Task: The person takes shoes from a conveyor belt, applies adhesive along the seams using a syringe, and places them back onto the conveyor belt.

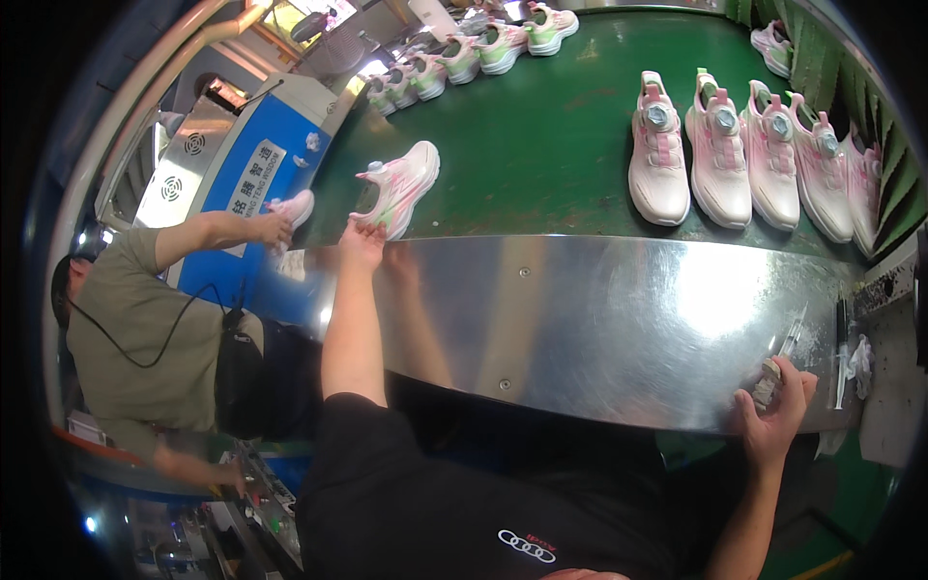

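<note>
My left hand [362,246] is stretched out to the far left, its fingers closed on the heel end of a pink and white sneaker [411,184]. The sneaker has a dial on its tongue and light green touches, and it is tilted over the green surface. At the right, my right hand [779,411] pinches a small greyish-beige lump [767,385] at the near edge of the metal ledge [580,319]. Just beyond those fingers lies a slim, clear pen-like tool [795,330].
Several matching sneakers [659,159] stand in a row at the right, more [500,48] at the far left. Near the right wall [889,416] lie a dark pen-like tool [841,343] and crumpled white paper [859,359]. A co-worker [145,329] handles another shoe [294,207] beside a blue machine [266,159].
</note>
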The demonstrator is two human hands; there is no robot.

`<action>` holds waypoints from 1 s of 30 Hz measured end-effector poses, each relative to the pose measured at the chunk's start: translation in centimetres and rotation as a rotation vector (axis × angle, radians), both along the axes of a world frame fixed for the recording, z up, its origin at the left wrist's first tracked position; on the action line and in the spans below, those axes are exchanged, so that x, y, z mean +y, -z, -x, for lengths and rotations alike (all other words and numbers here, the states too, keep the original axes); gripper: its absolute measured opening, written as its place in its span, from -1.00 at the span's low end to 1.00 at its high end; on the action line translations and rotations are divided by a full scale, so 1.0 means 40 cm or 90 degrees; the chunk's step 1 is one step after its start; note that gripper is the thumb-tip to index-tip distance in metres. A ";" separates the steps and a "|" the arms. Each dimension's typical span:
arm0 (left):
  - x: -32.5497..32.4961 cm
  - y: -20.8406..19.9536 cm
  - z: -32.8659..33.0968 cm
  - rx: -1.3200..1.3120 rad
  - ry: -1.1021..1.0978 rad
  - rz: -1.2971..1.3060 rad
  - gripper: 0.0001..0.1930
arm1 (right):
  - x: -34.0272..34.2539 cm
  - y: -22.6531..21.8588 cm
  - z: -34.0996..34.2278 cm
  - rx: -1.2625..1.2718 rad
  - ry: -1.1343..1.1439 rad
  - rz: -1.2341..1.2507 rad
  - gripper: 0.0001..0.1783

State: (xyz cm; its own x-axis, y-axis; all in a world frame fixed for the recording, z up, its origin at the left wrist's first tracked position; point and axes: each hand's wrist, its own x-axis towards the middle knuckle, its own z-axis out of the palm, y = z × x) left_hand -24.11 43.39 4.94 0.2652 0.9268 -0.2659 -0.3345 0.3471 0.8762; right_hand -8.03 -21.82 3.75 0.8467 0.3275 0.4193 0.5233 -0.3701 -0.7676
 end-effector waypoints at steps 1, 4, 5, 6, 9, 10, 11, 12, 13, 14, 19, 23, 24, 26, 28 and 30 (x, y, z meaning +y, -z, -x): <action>0.006 0.005 -0.001 -0.002 0.007 0.001 -0.67 | 0.002 -0.002 0.000 0.001 0.007 -0.004 -0.40; 0.008 -0.020 0.002 0.040 -0.001 -0.020 -0.80 | 0.006 -0.022 0.002 -0.048 0.006 0.040 -0.41; 0.004 -0.027 0.001 0.038 0.005 -0.018 -0.80 | 0.007 -0.024 0.003 -0.050 0.011 0.042 -0.41; -0.015 -0.043 0.002 0.082 0.059 -0.086 -0.82 | 0.007 -0.021 0.003 -0.059 0.014 0.053 -0.41; -0.144 -0.136 -0.054 0.175 0.142 -0.219 -0.81 | 0.008 -0.026 0.001 -0.084 0.023 0.074 -0.42; -0.178 -0.166 -0.065 0.226 0.203 -0.284 -0.80 | 0.009 -0.031 0.003 -0.099 0.020 0.080 -0.42; -0.217 -0.189 -0.079 0.277 0.266 -0.346 -0.79 | 0.010 -0.034 0.004 -0.100 0.017 0.081 -0.42; -0.268 -0.210 -0.097 0.266 0.281 -0.375 -0.77 | 0.010 -0.038 0.005 -0.108 0.019 0.085 -0.43; -0.311 -0.227 -0.107 0.262 0.283 -0.373 -0.77 | 0.007 -0.040 0.005 -0.118 0.024 0.091 -0.44; -0.356 -0.243 -0.105 0.260 0.341 -0.395 -0.73 | 0.005 -0.039 0.005 -0.119 0.026 0.093 -0.44; -0.569 -0.252 -0.039 0.202 0.520 -0.525 -0.69 | 0.002 -0.048 0.004 -0.118 0.031 0.093 -0.45; -0.786 -0.212 0.002 0.153 0.683 -0.605 -0.70 | 0.015 -0.043 0.002 -0.045 0.007 0.047 -0.44; -0.844 -0.195 -0.007 0.160 0.745 -0.524 -0.75 | 0.010 -0.033 0.000 -0.023 -0.008 0.041 -0.44; -0.912 -0.161 -0.040 0.080 0.831 -0.532 -0.79 | -0.002 -0.043 0.020 0.048 -0.004 -0.010 -0.44; -0.910 -0.135 -0.056 -0.074 0.876 -0.366 -0.76 | -0.026 -0.051 0.032 0.113 -0.001 -0.069 -0.44; -0.835 -0.117 -0.073 -0.228 0.796 -0.158 -0.64 | -0.052 -0.061 0.047 0.211 -0.030 -0.100 -0.45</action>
